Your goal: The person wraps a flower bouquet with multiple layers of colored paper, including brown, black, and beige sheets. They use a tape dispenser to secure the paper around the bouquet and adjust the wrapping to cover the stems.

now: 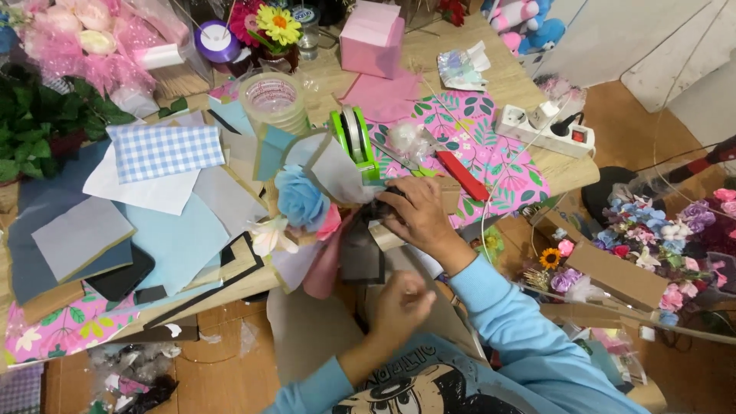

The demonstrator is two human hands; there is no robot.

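The right hand lies on the near edge of the desk, its grip closed over the wrapped stem end of a small bouquet, fingers pressed down on the dark paper gathered there. The bouquet lies on its side, and its long axis runs from that grip out to the left and slightly far: the blue flower and the grey wrapping paper fan away from the hand, with a white lily and a pink fold hanging off the desk edge nearer the person. The left hand hangs below the desk edge, near the body and clear of the bouquet, clenched into a loose fist; whether it pinches anything thin I cannot tell. So the right hand is the one on the bouquet, and the left sits just below and near the stem end. A green tape dispenser stands just beyond the bouquet, a red cutter lies to its right on the flowered paper, and sheets of blue and grey paper lie stacked further left.
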